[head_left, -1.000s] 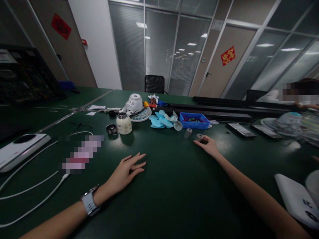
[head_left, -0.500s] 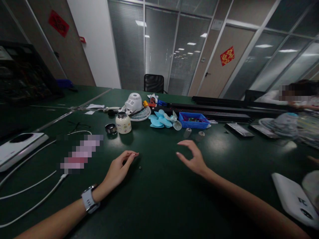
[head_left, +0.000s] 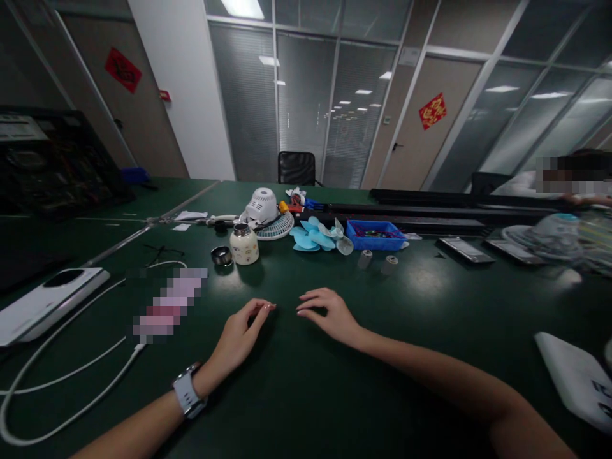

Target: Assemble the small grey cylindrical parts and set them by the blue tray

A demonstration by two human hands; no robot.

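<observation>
The blue tray (head_left: 380, 244), right of centre in the upper half of the frame, holds a tangle of small coloured bits, too fine for me to sort out. Left of centre a cream bottle (head_left: 244, 248) stands upright, a dark round cap (head_left: 222, 256) just beside it; its inside is hidden from me. Two small metal cylinders (head_left: 364, 259) stand near each other just below the tray, apart from both hands. Near the middle, the left hand (head_left: 239, 333) has thumb and fingertips drawn together; I can't tell whether they pinch something tiny. The right hand (head_left: 335, 317) faces it, fingers curved, a gap between them and the thumb.
</observation>
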